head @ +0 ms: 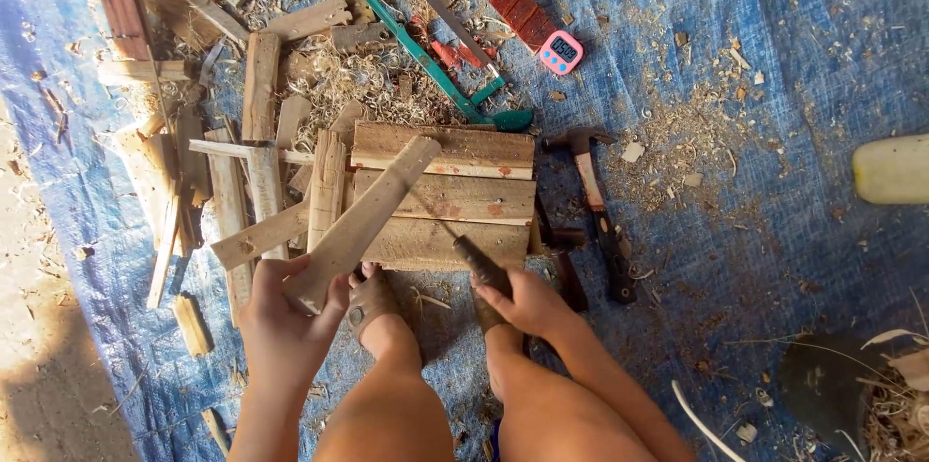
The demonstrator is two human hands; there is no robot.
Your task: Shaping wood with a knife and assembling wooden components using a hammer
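We hold a tapered wood stick (363, 220) in our left hand (285, 322), slanted across the plank block (445, 193) for support. Our right hand (527, 302) grips a knife (479, 264) at the block's near edge, blade angled toward the stick.

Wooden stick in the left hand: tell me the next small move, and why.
Probably draw the knife in the right hand along the wooden stick. The left hand grips its lower end, its upper end rests on the plank block, and the thin blade already lies against it.
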